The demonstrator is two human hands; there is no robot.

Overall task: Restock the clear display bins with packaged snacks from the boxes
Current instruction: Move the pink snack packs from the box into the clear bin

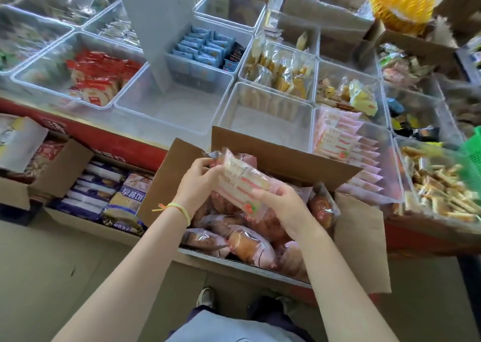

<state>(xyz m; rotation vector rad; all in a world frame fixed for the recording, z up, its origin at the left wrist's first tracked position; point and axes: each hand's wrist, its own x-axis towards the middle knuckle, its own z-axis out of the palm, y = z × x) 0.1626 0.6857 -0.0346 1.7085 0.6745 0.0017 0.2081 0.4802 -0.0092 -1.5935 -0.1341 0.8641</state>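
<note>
both hands over the open cardboard box (281,159) of bread packs, left hand (199,179) and right hand (279,202) fingers pinching a pink sandwich-cake packet (243,183), matching pink packets (346,143) in clear bin (398,170) at 2 o'clock, empty bin (263,125) at 12

Pink-and-white striped snack packet (242,183), brown cardboard box (286,159), red packets (99,81), blue packets (200,47), yellow wristband (179,209).
</note>
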